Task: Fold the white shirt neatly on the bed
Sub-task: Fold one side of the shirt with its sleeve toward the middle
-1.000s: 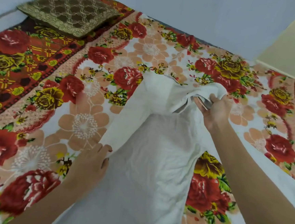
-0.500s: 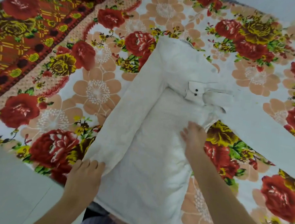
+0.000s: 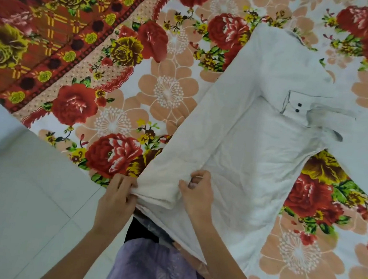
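Observation:
The white shirt [image 3: 257, 134] lies flat on the floral bed [image 3: 165, 88], its left side folded over the body as a long panel. A sleeve cuff with two dark buttons [image 3: 298, 107] rests across the chest, and the other sleeve [image 3: 365, 144] stretches off to the right. At the near hem, my left hand [image 3: 118, 197] pinches the folded panel's corner at the bed edge. My right hand [image 3: 197, 192] grips a bunch of the same hem just to the right of it.
The bed's near edge runs diagonally at lower left, with pale tiled floor [image 3: 17, 202] beyond it. A red and yellow patterned border [image 3: 43, 38] covers the bed's far left. My lilac clothing [image 3: 156, 268] shows at bottom centre.
The view has tilted down toward the bed edge. My right hand has come from the collar area down to the hem, beside my left hand. Both now grip the folded panel's lower end.

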